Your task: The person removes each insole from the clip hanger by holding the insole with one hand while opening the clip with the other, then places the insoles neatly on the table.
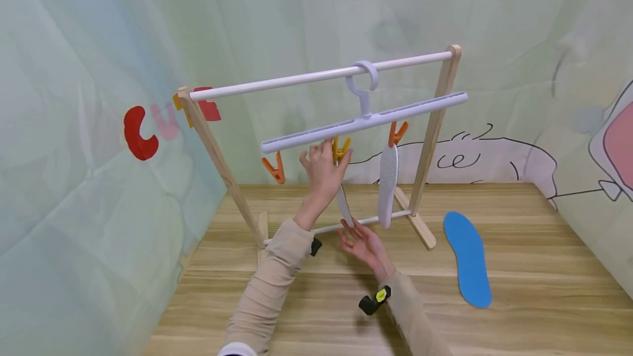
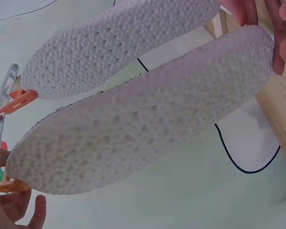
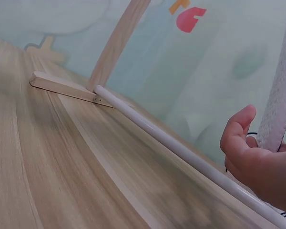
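Hooked over the top bar (image 1: 287,79), the hanger (image 1: 366,121) is our landmark. Its left end stops short of the left post (image 1: 217,158), so we see a gap there, while in the head view its right end reaches across the right post (image 1: 429,153). Below it, the lower bar (image 1: 368,220) runs near the table (image 1: 316,312), and we have space between the two bars for both arms. An orange clip (image 1: 275,169) hangs at the hanger's left end; toward its right end another clip (image 1: 396,134) carries the second insole (image 1: 388,185), with a narrow gap from the held insole (image 2: 143,114). Beyond the hanger's right end and lower, the blue insole (image 1: 468,260) lies flat on the table. Just under the hanger's left half, our left hand (image 1: 323,172) pinches the yellow clip (image 1: 340,150) at the held insole's upper end. Well below the hanger's middle, our right hand (image 1: 365,246) has that insole's lower end between its bent fingers; how firmly, we cannot tell. The held insole thus spans from one hand to the other, beneath the hanger.
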`<action>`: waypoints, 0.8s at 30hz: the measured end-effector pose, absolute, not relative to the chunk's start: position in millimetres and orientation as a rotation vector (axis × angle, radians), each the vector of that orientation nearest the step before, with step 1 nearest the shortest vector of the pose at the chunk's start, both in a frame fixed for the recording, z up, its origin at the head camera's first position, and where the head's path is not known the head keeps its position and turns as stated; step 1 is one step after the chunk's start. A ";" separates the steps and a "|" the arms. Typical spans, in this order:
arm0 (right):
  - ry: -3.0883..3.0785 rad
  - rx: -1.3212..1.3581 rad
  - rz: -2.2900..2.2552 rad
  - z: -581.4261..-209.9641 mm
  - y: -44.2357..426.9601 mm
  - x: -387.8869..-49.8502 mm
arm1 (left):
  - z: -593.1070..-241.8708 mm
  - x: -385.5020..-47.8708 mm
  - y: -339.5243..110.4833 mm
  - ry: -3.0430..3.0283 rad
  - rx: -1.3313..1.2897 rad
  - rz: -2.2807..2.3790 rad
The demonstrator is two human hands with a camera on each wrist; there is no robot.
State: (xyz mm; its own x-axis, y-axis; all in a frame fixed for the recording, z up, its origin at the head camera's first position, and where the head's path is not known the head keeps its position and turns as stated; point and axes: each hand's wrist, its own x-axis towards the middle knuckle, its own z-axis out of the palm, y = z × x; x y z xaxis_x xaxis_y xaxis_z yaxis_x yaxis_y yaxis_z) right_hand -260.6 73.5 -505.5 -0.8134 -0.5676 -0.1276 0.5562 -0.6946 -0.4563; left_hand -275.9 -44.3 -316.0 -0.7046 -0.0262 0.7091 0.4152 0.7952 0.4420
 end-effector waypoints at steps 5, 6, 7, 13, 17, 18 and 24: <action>0.631 -0.067 -2.433 -506.2 75.8 -259.2 | -316.1 -275.6 -43.4 -2.252 -0.274 -0.763; 0.636 -0.077 -2.430 -506.4 76.2 -259.0 | -316.0 -275.7 -43.2 -2.252 -0.273 -0.763; 0.643 -0.090 -2.426 -506.6 76.7 -258.7 | -316.0 -275.5 -42.9 -2.253 -0.271 -0.759; 0.686 -0.085 -2.424 -507.1 78.6 -256.8 | -316.3 -274.9 -42.0 -2.265 -0.248 -0.710; 0.687 -0.016 -2.452 -507.3 79.1 -255.7 | -317.0 -275.2 -41.4 -2.253 -0.244 -0.693; 0.691 -0.003 -2.458 -507.3 79.4 -255.3 | -317.2 -275.6 -41.5 -2.249 -0.246 -0.692; 0.751 0.031 -2.490 -506.2 80.6 -252.1 | -318.6 -276.2 -40.7 -2.231 -0.247 -0.652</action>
State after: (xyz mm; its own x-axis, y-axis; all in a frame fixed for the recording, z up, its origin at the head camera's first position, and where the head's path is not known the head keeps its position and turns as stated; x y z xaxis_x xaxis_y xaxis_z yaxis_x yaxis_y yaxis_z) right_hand -252.1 80.6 -506.2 -0.8572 -0.4863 -0.1696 0.4991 -0.7028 -0.5070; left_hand -276.2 -40.7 -318.6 -0.6748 -0.0303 0.7374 0.3717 0.8492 0.3750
